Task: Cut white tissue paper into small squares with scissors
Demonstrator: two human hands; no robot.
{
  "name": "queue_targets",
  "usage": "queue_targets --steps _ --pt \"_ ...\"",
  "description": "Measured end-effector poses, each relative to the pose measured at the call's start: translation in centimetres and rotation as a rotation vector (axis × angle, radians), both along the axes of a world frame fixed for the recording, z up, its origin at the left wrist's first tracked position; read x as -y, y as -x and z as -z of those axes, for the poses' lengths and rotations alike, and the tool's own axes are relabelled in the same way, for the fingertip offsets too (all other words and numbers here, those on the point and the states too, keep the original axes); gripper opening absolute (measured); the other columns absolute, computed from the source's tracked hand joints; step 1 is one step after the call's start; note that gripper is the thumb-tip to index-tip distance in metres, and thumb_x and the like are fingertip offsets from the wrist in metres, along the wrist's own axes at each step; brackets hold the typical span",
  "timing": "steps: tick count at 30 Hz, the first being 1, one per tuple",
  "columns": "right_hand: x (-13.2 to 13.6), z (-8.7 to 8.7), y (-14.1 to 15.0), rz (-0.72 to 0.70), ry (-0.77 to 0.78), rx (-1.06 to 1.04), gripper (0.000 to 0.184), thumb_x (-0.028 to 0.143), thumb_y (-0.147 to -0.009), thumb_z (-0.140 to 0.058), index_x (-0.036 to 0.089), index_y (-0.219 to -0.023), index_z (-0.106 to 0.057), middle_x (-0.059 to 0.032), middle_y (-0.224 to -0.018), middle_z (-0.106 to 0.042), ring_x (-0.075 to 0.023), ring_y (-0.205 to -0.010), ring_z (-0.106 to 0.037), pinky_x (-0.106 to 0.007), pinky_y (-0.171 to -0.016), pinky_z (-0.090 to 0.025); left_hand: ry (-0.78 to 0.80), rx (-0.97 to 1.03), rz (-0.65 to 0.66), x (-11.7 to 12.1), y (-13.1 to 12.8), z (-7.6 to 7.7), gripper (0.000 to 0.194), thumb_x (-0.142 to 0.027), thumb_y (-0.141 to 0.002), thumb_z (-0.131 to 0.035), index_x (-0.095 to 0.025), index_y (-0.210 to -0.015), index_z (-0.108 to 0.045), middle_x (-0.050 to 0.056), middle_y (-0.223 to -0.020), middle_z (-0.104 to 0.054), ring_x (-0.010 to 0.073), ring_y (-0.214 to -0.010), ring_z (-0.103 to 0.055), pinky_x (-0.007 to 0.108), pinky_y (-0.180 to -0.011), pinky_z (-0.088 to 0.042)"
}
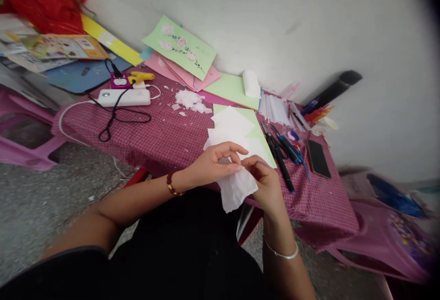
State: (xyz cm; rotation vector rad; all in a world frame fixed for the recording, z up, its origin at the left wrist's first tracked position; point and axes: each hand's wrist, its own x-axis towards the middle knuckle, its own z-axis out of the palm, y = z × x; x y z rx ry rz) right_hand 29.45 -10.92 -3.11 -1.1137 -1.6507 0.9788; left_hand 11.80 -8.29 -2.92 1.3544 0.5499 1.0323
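My left hand [215, 162] and my right hand [264, 181] meet above my lap at the near edge of a low table. Both pinch a piece of white tissue paper [235, 190], which hangs crumpled below the fingers. The left wrist wears a bead bracelet, the right a thin silver bangle. Just beyond the hands lies a stack of white tissue sheets [233, 130] on a light green card [259, 128].
The table has a red checked cloth [158, 135]. On it lie scissors [275, 146], pens [292, 149], a dark phone [318, 158], white paper scraps [189, 100], a power strip [123, 97], a yellow glue gun [140, 77], and flowered green and pink cards [180, 48]. Pink plastic stools stand on both sides.
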Motion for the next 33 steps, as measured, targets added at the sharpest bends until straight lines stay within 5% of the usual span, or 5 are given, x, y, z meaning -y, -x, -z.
queue_targets --steps 5,9,22,29,33 --pt "-0.3 -0.1 0.0 0.019 -0.102 0.061 0.005 0.017 -0.081 -0.064 0.021 -0.078 -0.064 0.0004 -0.075 -0.056 -0.0141 -0.066 -0.053 -0.027 -0.057 -0.04 -0.206 -0.082 -0.086 -0.4 0.5 0.4 0.027 -0.023 -0.078 -0.068 -0.017 -0.104 -0.062 0.002 -0.085 -0.064 0.0123 -0.082 -0.06 0.026 -0.079 -0.047" --pt "-0.4 0.0 0.1 0.081 -0.106 0.028 0.01 0.013 -0.083 -0.058 0.022 -0.08 -0.063 -0.0006 -0.081 -0.055 -0.0138 -0.067 -0.054 -0.026 -0.056 -0.041 -0.194 -0.19 -0.07 -0.3 0.5 -0.2 0.023 -0.019 -0.074 -0.067 -0.015 -0.095 -0.059 -0.001 -0.08 -0.06 0.0107 -0.075 -0.058 0.025 -0.074 -0.047" --pt "-1.1 0.9 -0.1 0.075 0.095 -0.13 0.007 0.02 -0.081 -0.062 0.021 -0.074 -0.061 0.0018 -0.073 -0.052 -0.0124 -0.06 -0.049 -0.026 -0.054 -0.037 -0.419 -0.335 -0.031 -0.8 0.5 -0.2 0.007 -0.022 -0.079 -0.064 -0.017 -0.076 -0.06 0.002 -0.081 -0.064 0.0146 -0.084 -0.058 0.031 -0.084 -0.044" --pt "-0.7 0.4 -0.4 -0.01 0.266 -0.183 0.017 0.017 -0.081 -0.058 0.024 -0.095 -0.062 0.0058 -0.065 -0.051 -0.0084 -0.044 -0.037 -0.022 -0.043 -0.028 -0.219 -0.294 -0.015 -0.7 0.6 -0.5 0.006 -0.021 -0.079 -0.061 -0.015 -0.078 -0.059 0.001 -0.08 -0.063 0.013 -0.078 -0.059 0.027 -0.075 -0.046" --pt "-0.3 -0.2 -0.4 -0.048 0.251 -0.2 0.015 0.022 -0.079 -0.064 0.025 -0.094 -0.062 0.0038 -0.074 -0.056 -0.0086 -0.049 -0.043 -0.022 -0.046 -0.034 -0.176 -0.291 -0.062 -0.5 0.4 -0.7 0.006 -0.02 -0.078 -0.06 -0.015 -0.077 -0.059 -0.001 -0.076 -0.06 0.0111 -0.073 -0.056 0.024 -0.071 -0.045"
